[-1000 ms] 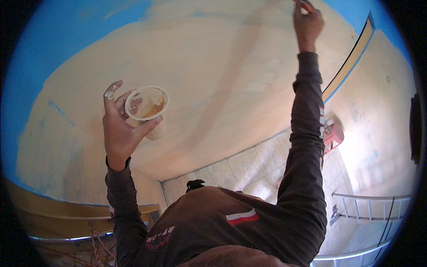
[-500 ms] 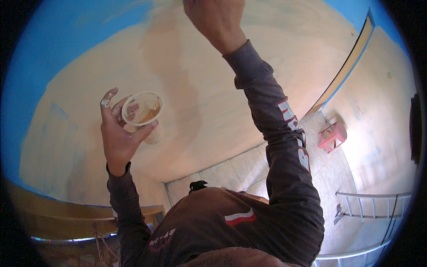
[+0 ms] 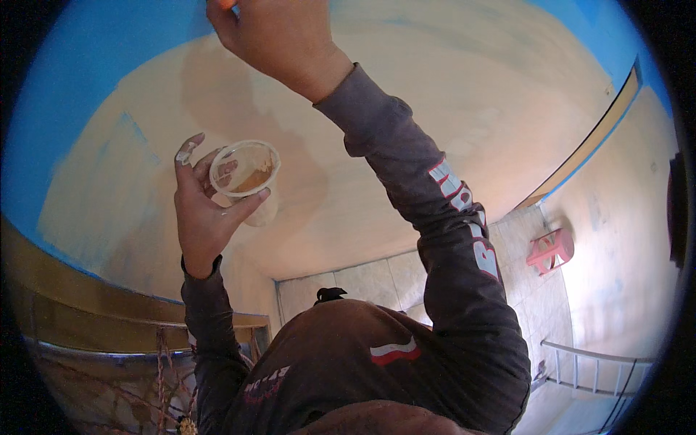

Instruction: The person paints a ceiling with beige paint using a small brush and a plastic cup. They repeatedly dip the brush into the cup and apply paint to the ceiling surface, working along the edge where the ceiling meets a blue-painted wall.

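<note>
Cream wall (image 3: 449, 123) being shaded behind a raised cup (image 3: 254, 161)

Cream paint is being bordered by blue on the wall, and a soft shadow is being cast there by the right arm. Just below the right hand (image 3: 279, 36), the cup is being held up in front of the wall by the left hand (image 3: 206, 214); its fingers (image 3: 189, 154), one streaked white, are being parted by only the cup's width. Brownish residue is being shown inside. At the top edge, something orange (image 3: 227, 3) is being glimpsed at the right fingers, but how far these are closed cannot be told.

Should the one-handed grip be slackening, or the rim be getting knocked by the right arm, the cup might be tipped and its residue spilled. Uneven patches might be missed where the wall is being shadowed.

Much of the wall is being blocked from view by the right arm. Off to the right, a pink stool (image 3: 564, 245) and a ladder (image 3: 598, 354) are being seen; at lower left, a brown panel (image 3: 101, 324) is being partly covered by the left sleeve (image 3: 210, 312).
</note>
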